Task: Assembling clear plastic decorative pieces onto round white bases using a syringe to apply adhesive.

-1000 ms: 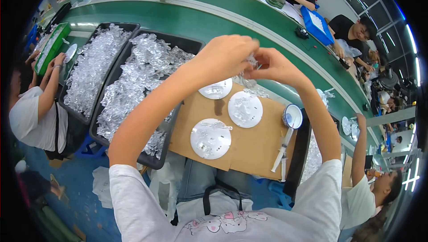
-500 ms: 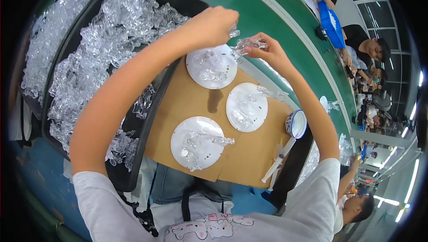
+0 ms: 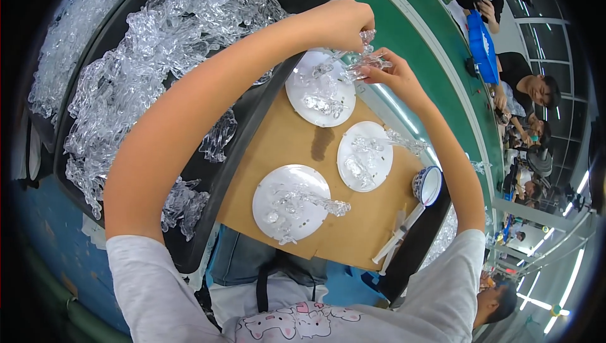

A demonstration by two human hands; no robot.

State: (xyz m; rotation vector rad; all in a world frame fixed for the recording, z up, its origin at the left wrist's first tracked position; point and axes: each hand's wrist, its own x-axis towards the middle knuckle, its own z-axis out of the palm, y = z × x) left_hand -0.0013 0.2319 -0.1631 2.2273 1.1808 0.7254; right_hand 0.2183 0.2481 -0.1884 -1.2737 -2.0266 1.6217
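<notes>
A: Where is the knobbly clear plastic piece [image 3: 371, 60]?
B: Raised in front of the person, by the right edge of the farthest round white plastic plate [image 3: 344, 95]. The right hand [image 3: 398, 76] has thumb and fingers clamped on it.
A: And the left hand [image 3: 347, 24]?
B: Its fingers are curled in, pinching a glassy clear plastic bit [image 3: 367, 36]; whether that joins the other piece, I cannot tell.
A: What lies below?
B: Two more white plates, all three bearing clear pieces, on a brown cardboard sheet [image 3: 353, 235]. To the right, a blue-and-white bowl [image 3: 427, 185] stands near clear plastic syringes [image 3: 399, 235].
A: Farther out?
B: A black tray [image 3: 218, 201] heaped with clear pieces at left, and a green surface [image 3: 391, 14] beyond.
</notes>
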